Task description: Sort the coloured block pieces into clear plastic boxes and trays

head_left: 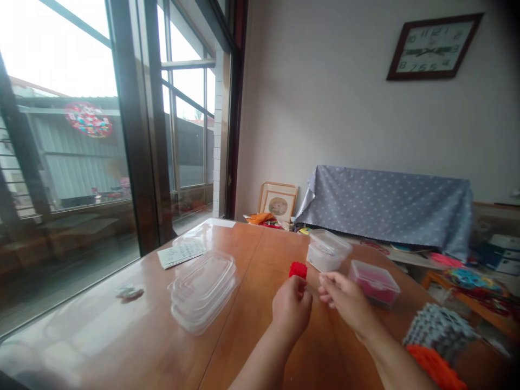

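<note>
Red pc (298,270) pinched in L hand (291,304), juts to far side, long axis unclear; R hand (341,299) just right, fingertips bunched, can't tell if gripping anything.

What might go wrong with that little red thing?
The red textured piece might slip, since the left hand seems to hold just its lower end. The right hand could also bump the clear plastic box, which sits close beside it.
</note>
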